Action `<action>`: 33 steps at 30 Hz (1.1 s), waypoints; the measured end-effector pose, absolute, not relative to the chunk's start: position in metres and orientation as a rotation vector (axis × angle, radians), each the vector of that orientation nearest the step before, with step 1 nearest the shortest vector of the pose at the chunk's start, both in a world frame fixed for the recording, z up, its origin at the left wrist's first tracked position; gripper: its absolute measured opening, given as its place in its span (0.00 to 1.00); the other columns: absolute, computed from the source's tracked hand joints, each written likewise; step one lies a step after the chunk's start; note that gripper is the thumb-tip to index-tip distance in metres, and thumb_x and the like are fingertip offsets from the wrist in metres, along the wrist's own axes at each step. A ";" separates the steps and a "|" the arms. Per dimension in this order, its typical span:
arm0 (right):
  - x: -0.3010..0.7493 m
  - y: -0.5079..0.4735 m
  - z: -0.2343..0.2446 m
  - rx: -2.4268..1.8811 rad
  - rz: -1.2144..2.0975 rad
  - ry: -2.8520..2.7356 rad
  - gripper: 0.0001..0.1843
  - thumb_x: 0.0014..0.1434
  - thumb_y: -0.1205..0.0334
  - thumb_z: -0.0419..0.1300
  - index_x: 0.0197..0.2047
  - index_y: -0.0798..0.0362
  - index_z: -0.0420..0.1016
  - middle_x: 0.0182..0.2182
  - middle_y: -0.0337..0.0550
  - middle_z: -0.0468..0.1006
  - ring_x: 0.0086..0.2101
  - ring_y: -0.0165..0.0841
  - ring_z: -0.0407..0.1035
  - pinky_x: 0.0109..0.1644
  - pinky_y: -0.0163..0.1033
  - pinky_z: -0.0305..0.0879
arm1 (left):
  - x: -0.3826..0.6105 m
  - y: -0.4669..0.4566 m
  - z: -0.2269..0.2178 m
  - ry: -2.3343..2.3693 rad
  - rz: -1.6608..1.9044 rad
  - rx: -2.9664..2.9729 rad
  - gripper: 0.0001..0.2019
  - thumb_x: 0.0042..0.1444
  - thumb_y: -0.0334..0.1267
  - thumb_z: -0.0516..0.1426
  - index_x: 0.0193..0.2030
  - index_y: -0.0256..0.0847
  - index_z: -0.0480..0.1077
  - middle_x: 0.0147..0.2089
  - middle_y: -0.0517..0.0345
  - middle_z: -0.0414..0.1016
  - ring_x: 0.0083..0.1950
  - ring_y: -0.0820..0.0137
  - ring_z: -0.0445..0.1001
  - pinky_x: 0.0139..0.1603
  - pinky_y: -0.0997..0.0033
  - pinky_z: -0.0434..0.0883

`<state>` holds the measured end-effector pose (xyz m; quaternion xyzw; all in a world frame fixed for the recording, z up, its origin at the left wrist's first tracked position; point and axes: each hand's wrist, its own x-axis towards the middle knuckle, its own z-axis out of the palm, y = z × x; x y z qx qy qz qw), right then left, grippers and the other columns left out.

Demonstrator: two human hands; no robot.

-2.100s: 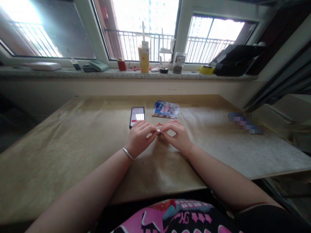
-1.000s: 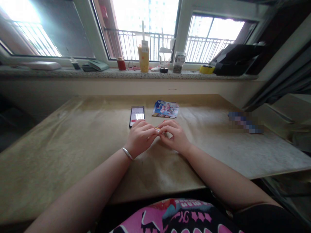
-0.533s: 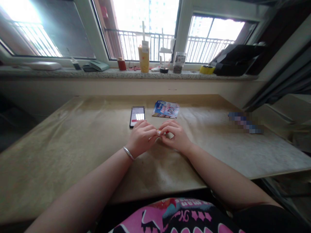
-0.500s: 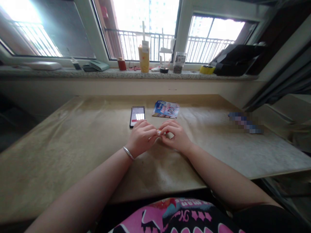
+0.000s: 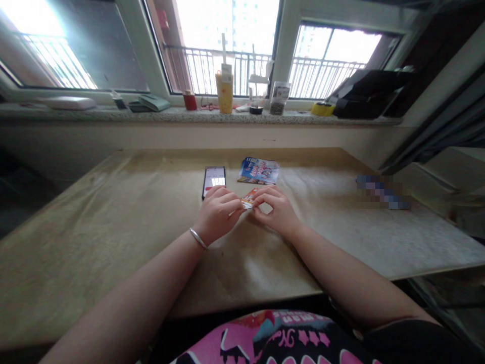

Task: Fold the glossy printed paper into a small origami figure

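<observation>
Between my two hands is a small, flat, orange-and-white printed piece, which looks like paper or a packet. My left hand pinches its near left edge, fingers closed. From the other side, my right hand grips it with thumb and fingertips. Fingers cover much of the piece, so its exact kind is unclear. Just beyond my left hand lies a phone with its screen lit. Behind the piece, a small stack of blue printed leaflets or cards rests on the table.
A tan cover spreads over the table. At the right lies a blurred blue item. Along the windowsill stand a yellow drink cup, a red jar, clear containers, yellow tape and a black box.
More of the orange printed face now shows between my hands, the piece being tilted up. My left hand has shifted slightly left; phone and blue stack stay put.
</observation>
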<state>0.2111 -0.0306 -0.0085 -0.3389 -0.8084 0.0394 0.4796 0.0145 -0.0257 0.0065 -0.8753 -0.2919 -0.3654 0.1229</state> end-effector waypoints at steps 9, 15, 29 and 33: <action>0.214 -0.029 -0.007 -0.874 -0.045 -2.023 0.06 0.49 0.70 0.59 0.28 0.49 0.71 0.33 0.40 0.77 0.39 0.35 0.69 0.49 0.45 0.65 | 0.014 -0.026 0.007 -0.873 -1.070 -2.555 0.10 0.58 0.35 0.55 0.26 0.43 0.70 0.30 0.61 0.75 0.34 0.71 0.68 0.46 0.64 0.64; 0.215 -0.029 -0.008 -0.887 -0.081 -2.037 0.05 0.51 0.69 0.58 0.29 0.49 0.71 0.33 0.41 0.77 0.39 0.36 0.69 0.49 0.45 0.65 | 0.015 -0.026 0.007 -0.868 -1.084 -2.532 0.10 0.58 0.35 0.54 0.25 0.42 0.69 0.30 0.61 0.75 0.33 0.71 0.68 0.46 0.64 0.65; 0.217 -0.027 -0.007 -0.873 -0.117 -2.003 0.05 0.52 0.69 0.58 0.30 0.48 0.72 0.34 0.41 0.77 0.39 0.36 0.68 0.49 0.46 0.65 | 0.014 -0.023 0.006 -0.893 -1.151 -2.514 0.09 0.58 0.39 0.56 0.28 0.42 0.70 0.31 0.59 0.75 0.35 0.70 0.70 0.42 0.65 0.67; 0.219 -0.028 -0.007 -0.876 -0.125 -1.958 0.05 0.53 0.69 0.58 0.30 0.49 0.72 0.33 0.42 0.77 0.39 0.36 0.68 0.47 0.45 0.66 | 0.010 -0.018 0.003 -0.934 -1.203 -2.474 0.07 0.57 0.40 0.58 0.30 0.41 0.71 0.31 0.58 0.75 0.37 0.68 0.71 0.42 0.66 0.68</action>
